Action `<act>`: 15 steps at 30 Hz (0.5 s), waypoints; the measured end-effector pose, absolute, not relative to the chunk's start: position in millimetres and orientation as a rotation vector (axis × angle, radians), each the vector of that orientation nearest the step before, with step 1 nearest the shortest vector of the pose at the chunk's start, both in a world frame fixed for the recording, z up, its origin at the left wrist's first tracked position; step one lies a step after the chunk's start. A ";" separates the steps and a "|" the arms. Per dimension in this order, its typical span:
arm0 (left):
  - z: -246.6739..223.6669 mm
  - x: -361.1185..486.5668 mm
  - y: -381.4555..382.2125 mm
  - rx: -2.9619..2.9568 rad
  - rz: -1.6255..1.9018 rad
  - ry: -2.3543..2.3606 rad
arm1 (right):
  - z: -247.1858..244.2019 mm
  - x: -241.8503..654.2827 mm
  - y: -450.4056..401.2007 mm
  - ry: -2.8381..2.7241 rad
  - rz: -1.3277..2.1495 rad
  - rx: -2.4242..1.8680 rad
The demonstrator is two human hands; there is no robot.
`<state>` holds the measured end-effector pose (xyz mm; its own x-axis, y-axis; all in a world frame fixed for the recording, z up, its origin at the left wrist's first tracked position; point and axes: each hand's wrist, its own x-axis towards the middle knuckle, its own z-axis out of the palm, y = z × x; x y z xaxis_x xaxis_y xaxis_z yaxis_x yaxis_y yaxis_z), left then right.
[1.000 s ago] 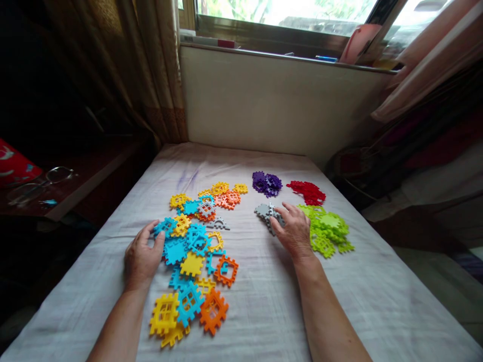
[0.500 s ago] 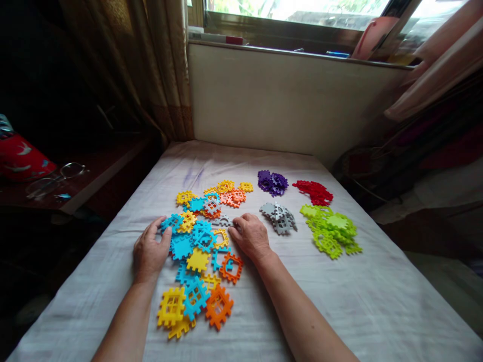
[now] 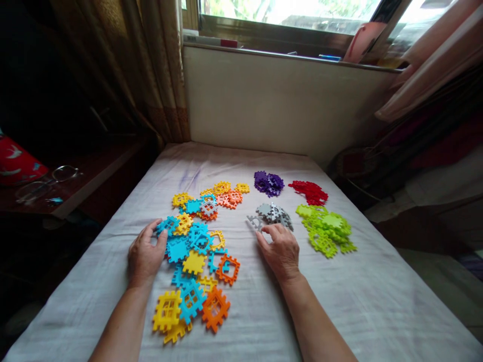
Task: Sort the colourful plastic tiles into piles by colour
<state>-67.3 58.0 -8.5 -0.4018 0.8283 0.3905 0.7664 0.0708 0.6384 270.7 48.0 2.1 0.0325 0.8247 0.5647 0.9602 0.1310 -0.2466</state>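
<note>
Between the thumb and fingers of my right hand [image 3: 281, 250] is a grey building tile [image 3: 254, 222], held beside a small heap of grey tiles [image 3: 277, 213]. My left hand [image 3: 146, 251] rests on the sheet at the left edge of a mixed pile, thumb and fingers apart, touching or almost touching a blue tile [image 3: 168, 224]. The pile runs toward me with several notched pieces, among them a flat yellow tile [image 3: 193, 262], an orange frame tile [image 3: 228, 269], a blue window tile [image 3: 191, 298] and an orange window tile [image 3: 216, 307].
Single-colour heaps lie to the right: purple tiles [image 3: 268, 183], red tiles [image 3: 310, 192] and lime green tiles [image 3: 325, 229]. A pale sheet [image 3: 256, 322] covers the table. Glasses [image 3: 65, 174] lie on a dark side surface at left. A wall [image 3: 256, 100] stands behind.
My right hand has moved right, carrying the grey tile from the mixed pile to the grey heap. My left hand stays beside the blue tile. The view has shifted slightly.
</note>
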 end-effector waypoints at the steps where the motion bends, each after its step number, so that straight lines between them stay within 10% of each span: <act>1: -8.2 -67.4 58.0 1.672 1.256 2.239 | -0.3 275.1 46.7 -1.801 -0.306 -1.735; 15: -5.8 -66.4 58.4 1.641 1.234 2.238 | -7.6 285.4 46.6 -1.716 -0.247 -1.932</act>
<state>-66.4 58.4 -5.8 -0.4123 0.8365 0.3609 0.7518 0.0887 0.6533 285.4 46.6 -7.6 0.1723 0.8633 0.4744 0.9619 -0.0437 -0.2698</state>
